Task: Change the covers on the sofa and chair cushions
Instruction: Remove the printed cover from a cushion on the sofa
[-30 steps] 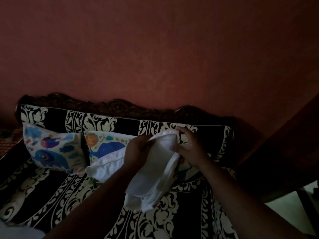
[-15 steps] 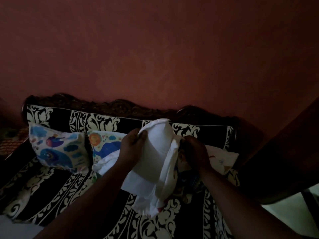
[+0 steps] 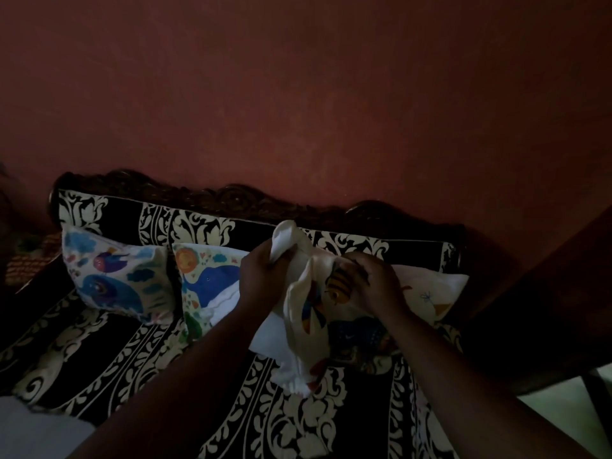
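Both forearms reach in from the bottom edge and converge over the seat of the sofa (image 3: 298,422), which wears a black fabric with cream leaf-and-scroll bands and has a dark carved wooden crest along its back. The left hand (image 3: 261,276) is raised with its back toward the camera, fingers curled over and gripping a bunched white corner of the cushion cover (image 3: 308,326); that corner pokes up above the knuckles. The right hand (image 3: 371,286) lies just beside it, palm down, fingers bent and closed on the printed side of the same cover, right next to a striped orange bee motif. Between and below the two hands the cover hangs in loose folds, its pale reverse showing on the left and coloured prints on the right, with a gathered white hem dangling just over the seat. How much of a cushion sits inside it cannot be told in the dim light. Behind the right wrist a white cushion (image 3: 433,293) with small faint drawings leans on the backrest. To the left, two printed cushions stand against the backrest side by side: the far left cushion (image 3: 116,279) with blue animals and a bird, and the middle cushion (image 3: 208,283) with an orange sun and a blue whale, its right edge hidden by the left forearm. A reddish-brown wall (image 3: 298,94) fills the upper half.
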The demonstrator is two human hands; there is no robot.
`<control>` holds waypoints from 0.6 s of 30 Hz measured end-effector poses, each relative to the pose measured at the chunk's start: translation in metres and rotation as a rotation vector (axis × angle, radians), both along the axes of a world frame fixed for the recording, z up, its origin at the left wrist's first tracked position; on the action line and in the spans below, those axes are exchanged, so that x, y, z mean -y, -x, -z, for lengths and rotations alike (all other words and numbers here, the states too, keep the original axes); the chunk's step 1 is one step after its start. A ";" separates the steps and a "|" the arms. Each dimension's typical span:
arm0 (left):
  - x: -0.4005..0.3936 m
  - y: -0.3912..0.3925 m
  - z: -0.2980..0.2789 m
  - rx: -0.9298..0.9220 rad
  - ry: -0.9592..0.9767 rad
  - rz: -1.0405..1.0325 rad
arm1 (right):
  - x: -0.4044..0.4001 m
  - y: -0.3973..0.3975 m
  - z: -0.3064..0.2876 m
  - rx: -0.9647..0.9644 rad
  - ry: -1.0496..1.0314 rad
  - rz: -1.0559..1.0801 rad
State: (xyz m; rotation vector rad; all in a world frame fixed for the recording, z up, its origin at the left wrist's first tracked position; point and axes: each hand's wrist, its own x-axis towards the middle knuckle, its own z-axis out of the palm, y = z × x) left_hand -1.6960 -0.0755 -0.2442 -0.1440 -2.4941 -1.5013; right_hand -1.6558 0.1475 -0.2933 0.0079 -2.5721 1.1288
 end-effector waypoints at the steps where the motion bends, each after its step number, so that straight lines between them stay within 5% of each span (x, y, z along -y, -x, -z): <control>1: 0.002 0.001 -0.001 -0.006 -0.024 -0.008 | -0.006 -0.002 0.004 0.009 -0.041 0.009; 11: 0.030 0.017 -0.013 -0.004 -0.091 -0.090 | -0.037 -0.020 0.035 0.068 -0.318 0.233; 15: 0.047 0.019 -0.016 -0.021 -0.237 -0.179 | -0.062 -0.024 0.041 0.230 -0.284 0.329; 18: 0.069 0.025 -0.020 -0.012 -0.354 -0.276 | -0.090 -0.036 0.052 0.321 -0.044 0.407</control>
